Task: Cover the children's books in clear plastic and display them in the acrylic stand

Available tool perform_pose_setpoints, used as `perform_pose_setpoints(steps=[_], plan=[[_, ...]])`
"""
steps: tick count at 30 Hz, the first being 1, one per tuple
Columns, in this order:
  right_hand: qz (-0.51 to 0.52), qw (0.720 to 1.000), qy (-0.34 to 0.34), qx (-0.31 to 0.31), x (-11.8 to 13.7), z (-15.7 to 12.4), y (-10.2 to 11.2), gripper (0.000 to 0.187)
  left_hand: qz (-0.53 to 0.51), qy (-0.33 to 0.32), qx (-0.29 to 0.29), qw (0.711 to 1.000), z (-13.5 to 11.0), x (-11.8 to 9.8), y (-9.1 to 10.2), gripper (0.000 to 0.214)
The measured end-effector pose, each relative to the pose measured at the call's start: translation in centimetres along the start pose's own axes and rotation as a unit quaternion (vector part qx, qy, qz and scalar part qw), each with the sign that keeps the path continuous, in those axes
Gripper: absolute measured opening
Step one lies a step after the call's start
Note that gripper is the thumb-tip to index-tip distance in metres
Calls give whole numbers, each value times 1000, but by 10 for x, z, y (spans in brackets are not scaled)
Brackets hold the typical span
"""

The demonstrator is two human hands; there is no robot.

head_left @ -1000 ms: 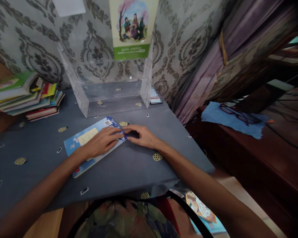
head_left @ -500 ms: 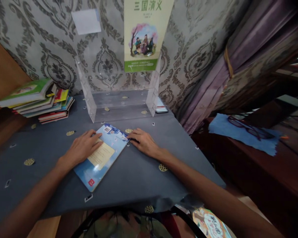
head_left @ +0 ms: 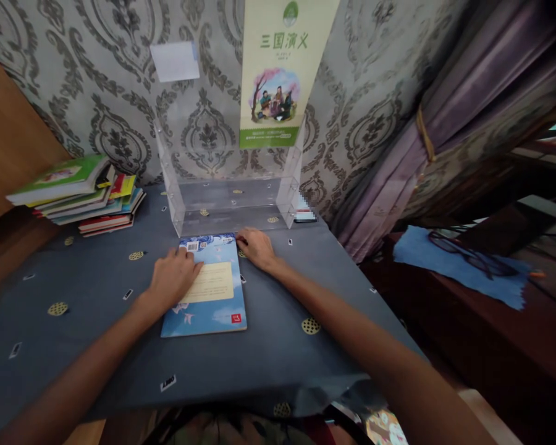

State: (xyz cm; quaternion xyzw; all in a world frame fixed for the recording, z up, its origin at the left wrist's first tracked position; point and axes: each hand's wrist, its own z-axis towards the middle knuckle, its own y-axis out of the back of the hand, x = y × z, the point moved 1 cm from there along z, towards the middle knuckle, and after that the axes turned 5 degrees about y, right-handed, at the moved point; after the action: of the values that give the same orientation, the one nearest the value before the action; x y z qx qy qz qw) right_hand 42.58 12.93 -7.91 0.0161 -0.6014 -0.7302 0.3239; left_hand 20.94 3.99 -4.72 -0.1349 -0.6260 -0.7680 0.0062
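A blue book [head_left: 220,314] with a pale yellow text panel lies on the cloth-covered table, its lower edge facing me. My left hand [head_left: 173,278] rests on the book's left side, thumb on the cover and fingers stretched towards its upper left corner. At the upper right corner, my right hand [head_left: 256,247] has its fingers curled against the book's edge; its fingertips are partly hidden. Just beyond the book stands a clear acrylic stand [head_left: 234,216].
A stack of books [head_left: 81,194] sits at the back left. Behind the stand rises a green-and-cream Chinese-titled panel [head_left: 278,93]. Glasses [head_left: 472,253] lie on a blue cloth [head_left: 421,262] to the right. A purple curtain [head_left: 398,154] hangs beyond the table's right edge.
The book has turned from a slant to nearly square with me, its lower end swinging right. Both hands have moved with it. The view has tilted slightly upward.
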Motion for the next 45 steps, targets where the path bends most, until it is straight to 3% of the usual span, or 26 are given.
perform_pose_setpoints(steps=[4, 10, 16, 21, 27, 45], plan=[[9, 1000, 12, 3, 1, -11, 2, 19, -63, -90, -42, 993, 23, -11, -5, 25], [51, 998, 35, -26, -1, -29, 1, 25, -206, -173, -64, 961, 64, -25, -31, 34], [40, 994, 98, -22, -4, -37, -2, 39, -215, -168, -103, 956, 68, -27, -44, 37], [6, 993, 122, 9, -3, -38, -2, 41, -221, -171, -96, 955, 67, -27, -44, 37], [33, 990, 136, 4, -3, -44, -4, 44, -227, -165, -92, 955, 67, -27, -46, 37], [95, 972, 215, 1, 25, -110, 5, 40, -231, -160, -77, 957, 65, -28, -43, 37]])
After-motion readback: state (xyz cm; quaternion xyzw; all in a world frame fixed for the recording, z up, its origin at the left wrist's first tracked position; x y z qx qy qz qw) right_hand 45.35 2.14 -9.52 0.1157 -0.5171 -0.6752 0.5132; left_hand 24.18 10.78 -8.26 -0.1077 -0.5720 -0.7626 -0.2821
